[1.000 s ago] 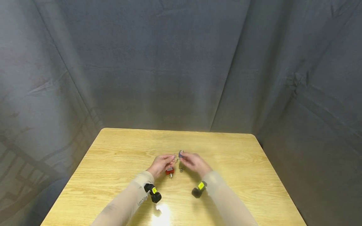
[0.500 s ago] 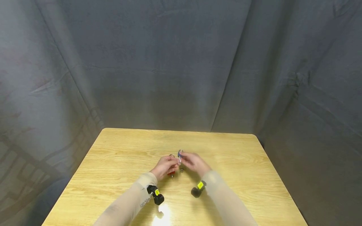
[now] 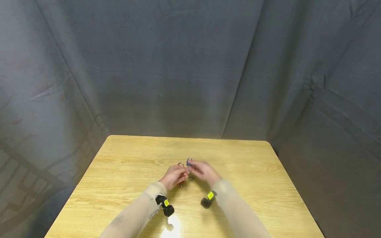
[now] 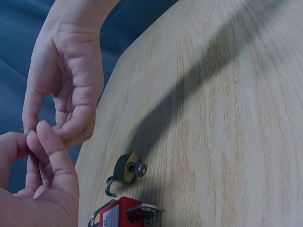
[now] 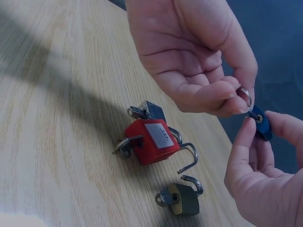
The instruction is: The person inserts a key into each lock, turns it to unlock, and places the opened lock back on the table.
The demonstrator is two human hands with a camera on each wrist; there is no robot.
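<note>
Between its thumb and fingers, my right hand [image 3: 203,170] holds a small blue padlock [image 5: 263,126] with its keyhole side facing down toward my left hand. My left hand [image 3: 175,176] pinches a key [image 5: 253,114] on a metal ring [image 5: 247,96], and the key's tip is at the keyhole. In the left wrist view the fingers hide both padlock and key. Below the hands, a red padlock [image 5: 152,142] with a white label lies on the table, a key in it. Beside it lies a brass-faced dark padlock [image 5: 185,200], its shackle open, also with a key in it.
Behind the red padlock lies another dark padlock [image 5: 154,110] with keys in it. The wooden table [image 3: 134,155] ends at a grey curtain [image 3: 178,82] at the back. Black wrist cameras [image 3: 168,210] hang under both forearms.
My left hand has moved right, bringing the key from apart to the blue padlock's keyhole. My right hand with the padlock stays nearly in place.
</note>
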